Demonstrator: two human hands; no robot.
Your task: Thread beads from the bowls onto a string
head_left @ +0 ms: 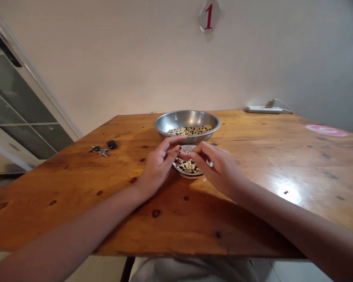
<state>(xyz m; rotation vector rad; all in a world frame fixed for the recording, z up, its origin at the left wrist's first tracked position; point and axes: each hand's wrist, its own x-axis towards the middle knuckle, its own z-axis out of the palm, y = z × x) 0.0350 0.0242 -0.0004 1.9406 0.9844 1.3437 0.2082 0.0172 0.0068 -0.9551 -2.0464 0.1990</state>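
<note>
Over the golden wooden counter (253,176), the left hand (158,170) and right hand (216,168) curve narrowed fingers (201,149) above a small white bowl of mixed beans (188,167); any held bean is hidden. A round steel bowl (186,119) stands behind.

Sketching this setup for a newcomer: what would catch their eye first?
The left hand and right hand meet over a small bowl of beans on the wooden table. Behind it sits a larger steel bowl of beans; a red 1 sign marks the wall above.

Left of the cream wall (120,58) stands what seems a glazed cabinet (20,113).
</note>
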